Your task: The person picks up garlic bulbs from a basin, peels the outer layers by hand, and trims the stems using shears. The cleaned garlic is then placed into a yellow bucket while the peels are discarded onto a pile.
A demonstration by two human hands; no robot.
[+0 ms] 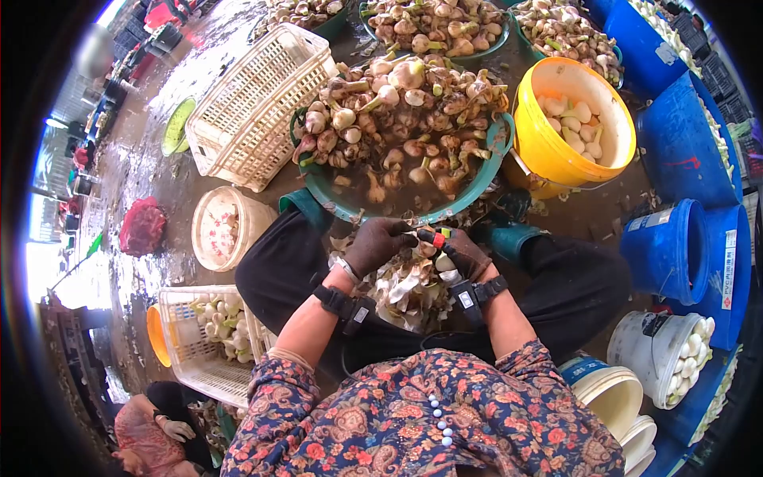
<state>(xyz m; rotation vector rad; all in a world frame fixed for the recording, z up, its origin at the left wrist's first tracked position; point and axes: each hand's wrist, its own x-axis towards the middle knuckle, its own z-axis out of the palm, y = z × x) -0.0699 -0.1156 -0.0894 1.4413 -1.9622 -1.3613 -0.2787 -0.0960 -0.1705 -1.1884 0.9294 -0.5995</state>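
My left hand (375, 245), in a dark glove, is closed on a bulb (424, 249) over my lap. Touching that same bulb is my right hand (469, 254), also gloved, which grips a small red-handled knife (438, 238). A pale peeled bulb (445, 262) lies just under the right hand. Below both hands is a heap of peels (407, 292). In front of my knees, a green basin (486, 168) is piled with unpeeled, muddy bulbs. Both wrists wear black bands.
A yellow bucket (548, 151) of peeled bulbs stands at the right of the basin. Blue barrels (675, 246) and a white bucket (645, 362) line the right side. White crates (246, 111) (179, 350) sit at the left. Another person (151, 437) crouches at the lower left.
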